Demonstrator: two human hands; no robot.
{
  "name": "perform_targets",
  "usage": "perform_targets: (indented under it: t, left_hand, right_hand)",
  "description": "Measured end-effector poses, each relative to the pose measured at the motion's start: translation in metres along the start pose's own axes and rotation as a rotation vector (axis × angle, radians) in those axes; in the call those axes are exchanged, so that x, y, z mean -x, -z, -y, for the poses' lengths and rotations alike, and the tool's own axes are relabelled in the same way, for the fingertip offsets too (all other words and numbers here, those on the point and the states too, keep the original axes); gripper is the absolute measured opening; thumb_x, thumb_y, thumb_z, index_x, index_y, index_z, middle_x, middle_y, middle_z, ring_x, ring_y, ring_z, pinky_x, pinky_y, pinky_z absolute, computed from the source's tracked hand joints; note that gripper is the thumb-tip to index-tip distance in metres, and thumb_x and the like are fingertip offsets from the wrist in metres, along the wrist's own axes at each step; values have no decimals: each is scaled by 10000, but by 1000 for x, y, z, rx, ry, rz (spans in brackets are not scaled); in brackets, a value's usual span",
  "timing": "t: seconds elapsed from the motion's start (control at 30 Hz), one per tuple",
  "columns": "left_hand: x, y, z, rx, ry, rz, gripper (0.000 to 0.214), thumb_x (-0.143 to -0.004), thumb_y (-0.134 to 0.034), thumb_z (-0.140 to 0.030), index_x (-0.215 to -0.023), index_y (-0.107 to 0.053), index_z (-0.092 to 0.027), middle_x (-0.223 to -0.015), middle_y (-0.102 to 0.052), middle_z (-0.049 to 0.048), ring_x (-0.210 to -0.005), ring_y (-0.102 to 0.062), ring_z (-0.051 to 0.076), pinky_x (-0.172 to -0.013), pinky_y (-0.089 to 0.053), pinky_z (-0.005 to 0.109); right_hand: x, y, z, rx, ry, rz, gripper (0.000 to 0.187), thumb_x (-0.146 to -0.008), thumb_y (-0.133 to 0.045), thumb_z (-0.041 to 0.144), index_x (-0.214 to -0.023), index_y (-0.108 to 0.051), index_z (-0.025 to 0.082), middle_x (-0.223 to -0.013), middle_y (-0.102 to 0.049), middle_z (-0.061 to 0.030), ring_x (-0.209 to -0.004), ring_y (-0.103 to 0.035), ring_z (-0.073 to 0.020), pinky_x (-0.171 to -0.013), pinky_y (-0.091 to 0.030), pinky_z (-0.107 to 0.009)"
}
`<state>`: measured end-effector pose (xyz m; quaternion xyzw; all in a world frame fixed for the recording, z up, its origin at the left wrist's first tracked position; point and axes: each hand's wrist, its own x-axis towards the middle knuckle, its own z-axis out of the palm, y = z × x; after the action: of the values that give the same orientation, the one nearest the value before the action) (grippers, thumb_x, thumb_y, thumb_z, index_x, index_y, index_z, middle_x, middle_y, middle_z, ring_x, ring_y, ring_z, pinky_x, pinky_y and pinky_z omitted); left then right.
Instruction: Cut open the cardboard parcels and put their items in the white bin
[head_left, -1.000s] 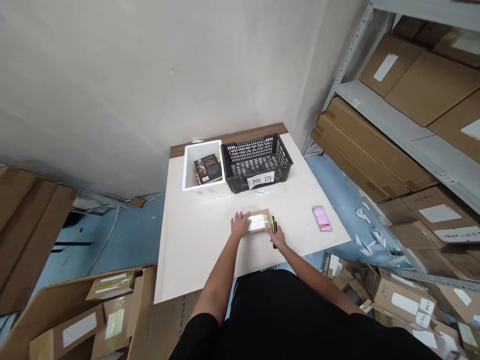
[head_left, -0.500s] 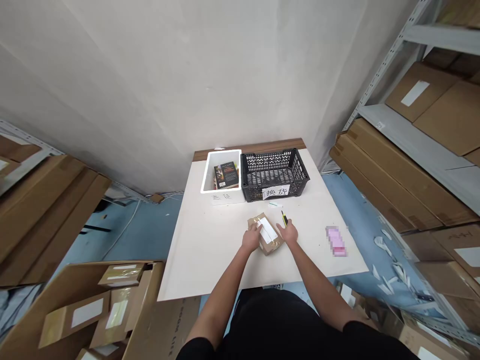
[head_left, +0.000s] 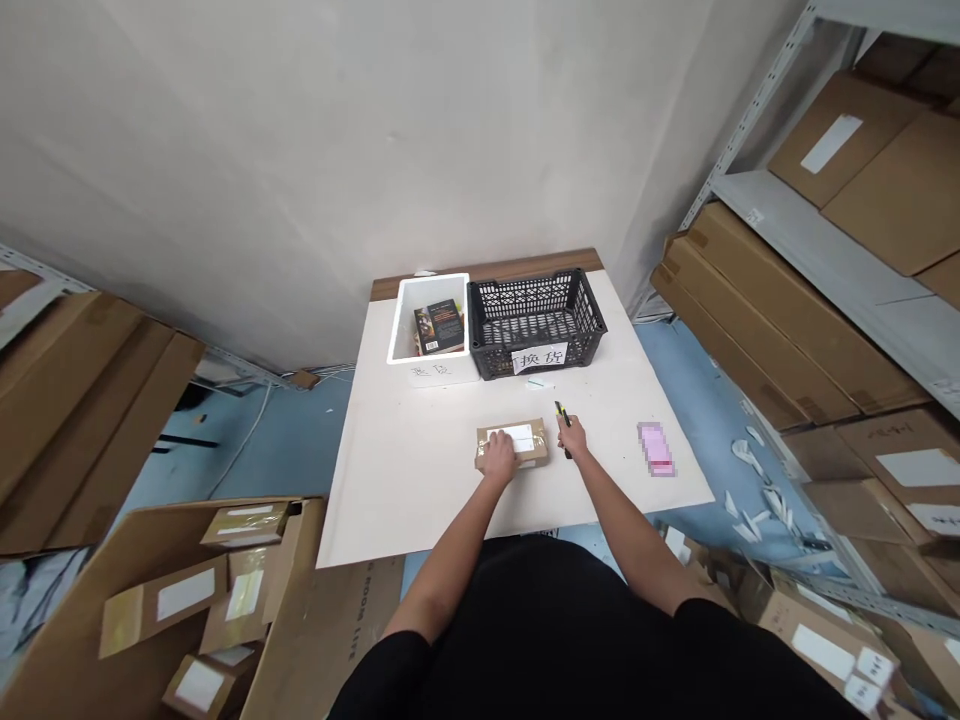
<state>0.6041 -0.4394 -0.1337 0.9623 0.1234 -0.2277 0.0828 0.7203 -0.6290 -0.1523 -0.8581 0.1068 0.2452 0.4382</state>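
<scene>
A small brown cardboard box (head_left: 533, 455), taped and bearing a white label on top, lies lengthwise on the white table. My left hand (head_left: 500, 455) grips it at the left half, fingers bent over the label. Just to the right of the box, my right hand (head_left: 572, 437) is closed around a black and yellow utility knife (head_left: 561, 411), whose front end points away from me. A small white slip with a green mark (head_left: 538, 383) lies beyond the box.
Behind stand a white foam bin (head_left: 429, 372) with books in it and a black plastic crate (head_left: 540, 357). A pink blurred item (head_left: 655, 448) is on the right of the table (head_left: 390, 480). Left below, a large carton (head_left: 150, 530) holds parcels; shelves (head_left: 795, 215) with boxes flank the right.
The box has been turned from a slant to lie sideways, with my left hand still on it. My right hand has come away from the box's edge, holding the knife.
</scene>
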Motion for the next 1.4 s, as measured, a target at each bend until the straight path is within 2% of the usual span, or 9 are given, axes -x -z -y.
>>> perform_targets:
  t: [0.1, 0.23, 0.53, 0.73, 0.9, 1.07, 1.17, 1.27, 1.4]
  left_hand:
    - [-1, -6, 9, 12, -52, -2, 764, -989, -470, -603, -1665, -233, -338, -1759, -169, 64, -1616, -107, 338, -1275, -203, 533]
    - [-2, -17, 12, -13, -58, 3, 760, -1010, -402, -619, -1680, -195, -324, -1767, -121, 60, -1623, -50, 337, -1292, -150, 543]
    - [-5, -21, 9, -8, -40, -4, 769, -1004, -414, -627, -1678, -132, -389, -1763, -148, 25, -1622, -62, 344, -1284, -156, 591]
    - [-2, -26, 6, -7, -38, -21, 763, -1006, -447, -592, -1676, -142, -393, -1762, -152, 21, -1624, -34, 341, -1287, -146, 590]
    - [4, -25, 2, -19, -29, -39, 760, -1003, -484, -556, -1676, -195, -357, -1762, -153, 40, -1623, -44, 343, -1286, -156, 575]
    - [5, -13, 1, -8, -25, -37, 773, -985, -519, -568, -1667, -254, -320, -1755, -186, 77, -1612, -115, 346, -1268, -227, 525]
    - [0, 0, 8, -3, -47, -30, 754, -965, -512, -639, -1631, -351, -324, -1717, -292, 105, -1568, -237, 378, -1219, -301, 547]
    - [-6, 10, 21, -10, -93, -73, 675, -1000, -427, -620, -1602, -413, -315, -1675, -373, 104, -1541, -294, 363, -1210, -306, 533]
    - [-4, 8, 23, -85, -68, -98, 672, -1025, -385, -540, -1639, -349, -269, -1699, -323, 129, -1565, -229, 382, -1226, -238, 551]
  right_hand:
    - [7, 12, -17, -134, 21, 160, 378, -1045, -418, 558, -910, -543, 228, -557, -585, 55, -420, -578, -130, -479, -448, -214]
    - [24, 15, -38, -47, -1, 273, 469, -1031, -471, 570, -718, -502, 222, -472, -546, 46, -360, -534, -118, -441, -415, -217]
    - [19, 11, -23, 127, 16, 293, 501, -1024, -508, 605, -706, -517, 218, -455, -527, 42, -344, -521, -120, -455, -393, -231]
    - [31, 12, -33, 152, 0, 340, 529, -986, -568, 656, -694, -527, 217, -439, -528, 40, -327, -501, -115, -433, -365, -230]
    - [46, 6, -41, 199, 35, 291, 531, -988, -557, 667, -704, -536, 219, -456, -537, 42, -334, -509, -117, -454, -371, -232]
    - [50, 17, -52, 263, 35, 330, 499, -969, -612, 626, -689, -525, 221, -470, -548, 38, -347, -521, -122, -451, -362, -233]
    - [51, 20, -56, 127, -8, 214, 490, -1024, -484, 619, -738, -522, 222, -502, -566, 35, -398, -569, -122, -467, -397, -215]
    - [54, 5, -53, -33, -43, 75, 429, -1013, -490, 614, -831, -517, 227, -558, -591, 44, -462, -623, -127, -499, -443, -204]
    - [57, -36, -44, -129, -43, 47, 413, -840, -761, 556, -929, -512, 238, -638, -628, 54, -487, -639, -149, -488, -457, -222]
